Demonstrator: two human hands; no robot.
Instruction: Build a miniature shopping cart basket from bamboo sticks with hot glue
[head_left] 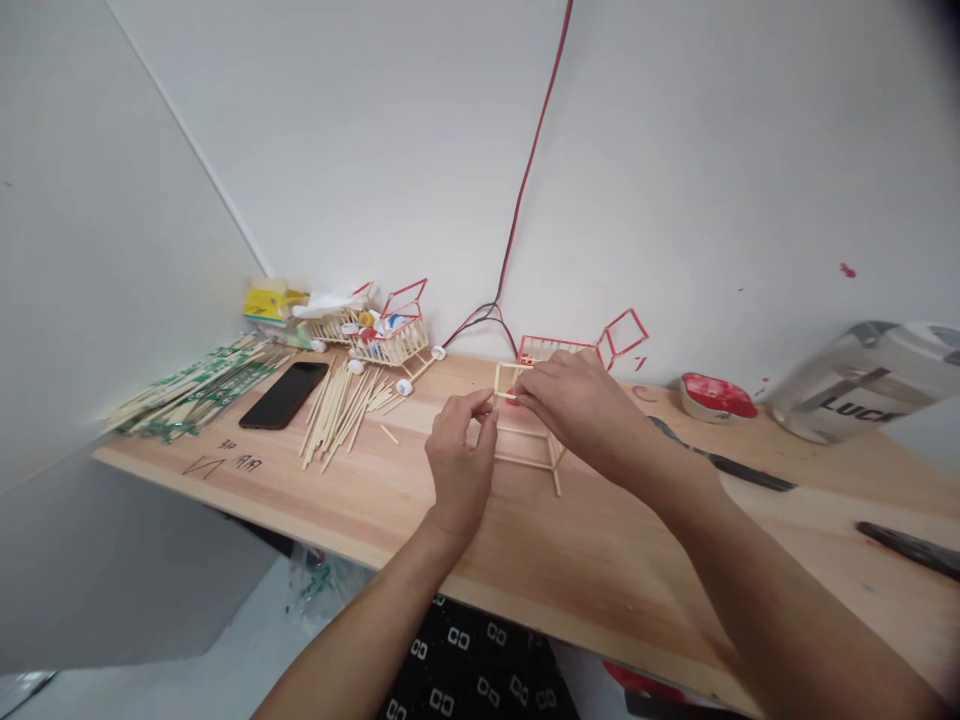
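A small frame of thin wooden sticks [525, 450] stands on the wooden table [360, 500] in front of me. My left hand [459, 460] pinches one of the frame's sticks at its left side, fingers closed. My right hand [574, 400] reaches over the frame's top with its fingers closed on a stick near a small red spot. Part of the frame is hidden behind both hands.
Loose wooden sticks [341, 405], a black phone [285, 394] and packs of sticks [195, 385] lie at left. A stick cart with caps [382, 335], red-painted stick frames [592, 345], a red paint dish [716, 396], a silver can [862, 380] and dark tools [739, 470] line the wall.
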